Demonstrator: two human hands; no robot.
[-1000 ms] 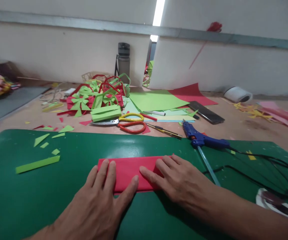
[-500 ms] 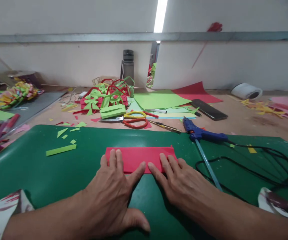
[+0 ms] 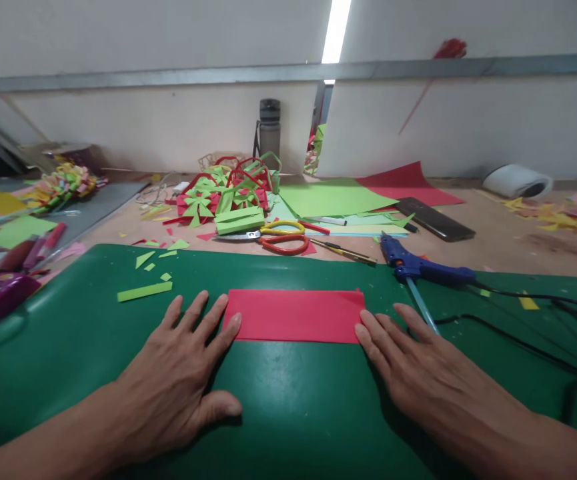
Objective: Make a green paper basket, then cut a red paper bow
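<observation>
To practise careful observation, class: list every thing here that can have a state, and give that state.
red paper, folded flat on green mat
left hand, open, flat, fingertips at the paper's left end
right hand, open, flat, fingertips at the paper's right end
scissors, shut, lying flat
glue gun, on its side, stick loaded
water bottle, upright, capped
phone, flat, screen dark

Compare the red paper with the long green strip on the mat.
The red paper is a wide rectangle; the green strip is a thin sliver. The red paper lies level, the green strip slanted. The left hand and right hand flank the red paper; the green strip lies apart. Both lie flat on the green mat.
</observation>
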